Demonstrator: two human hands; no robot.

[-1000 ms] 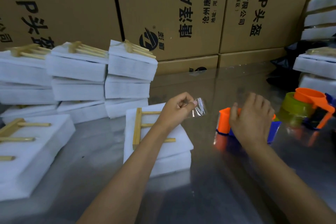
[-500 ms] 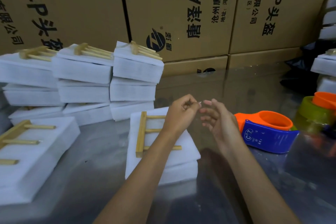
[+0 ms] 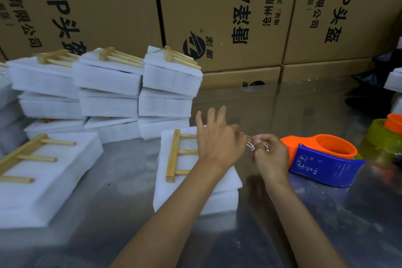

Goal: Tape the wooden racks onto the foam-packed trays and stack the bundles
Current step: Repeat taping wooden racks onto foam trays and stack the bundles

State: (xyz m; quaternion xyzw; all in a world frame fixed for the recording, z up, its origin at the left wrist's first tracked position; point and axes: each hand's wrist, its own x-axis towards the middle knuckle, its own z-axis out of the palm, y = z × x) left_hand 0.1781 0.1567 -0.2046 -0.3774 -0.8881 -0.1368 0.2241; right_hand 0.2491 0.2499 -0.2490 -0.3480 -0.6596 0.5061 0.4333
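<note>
A short strip of clear tape (image 3: 252,143) is stretched between my two hands above the metal table. My left hand (image 3: 217,139) pinches its left end with thumb and forefinger while the other fingers spread upward. My right hand (image 3: 269,154) pinches the right end with curled fingers. Under my left hand lies a white foam-packed tray (image 3: 195,189) with a wooden rack (image 3: 174,154) on top. Another foam tray (image 3: 43,185) with a wooden rack (image 3: 24,156) lies at the left.
Stacks of taped foam bundles (image 3: 108,93) with racks on top stand at the back left, before large cardboard boxes (image 3: 217,17). An orange-and-blue tape dispenser (image 3: 324,159) lies right of my hands; a second tape roll (image 3: 382,130) sits at the right edge.
My right hand left the dispenser, came to the left hand and took the free end of the tape. The left hand's other fingers have spread open.
</note>
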